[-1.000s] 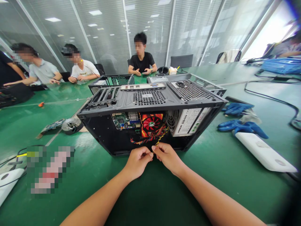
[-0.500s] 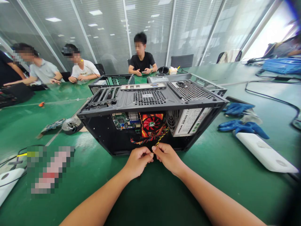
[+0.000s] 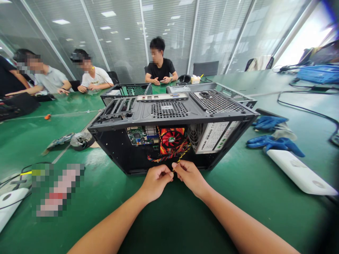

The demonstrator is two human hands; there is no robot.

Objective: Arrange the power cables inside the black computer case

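Note:
A black computer case [image 3: 172, 121] lies in front of me with its open side toward me. Inside show a red cooling fan [image 3: 171, 140], a circuit board [image 3: 140, 137] and a power supply [image 3: 215, 137]. A twisted yellow-and-black cable [image 3: 184, 154] runs out of the case to my fingers. My left hand [image 3: 159, 180] pinches its lower end, while my right hand [image 3: 189, 176] is closed on it just beside. The cable's tip is hidden by my fingers. A bundle of coloured wires [image 3: 166, 156] hangs below the fan.
Blue gloves [image 3: 275, 145] and a white power bank-like block [image 3: 302, 173] lie to the right. Another open case [image 3: 129, 90] stands behind. Left are a graphics-card-like board [image 3: 59, 143] and a blurred-out item [image 3: 60, 190]. Several people sit across the green table [image 3: 106, 183].
My hands stay at nearly the same spot on the cable, with only slight finger movement. The whole view has shifted very slightly.

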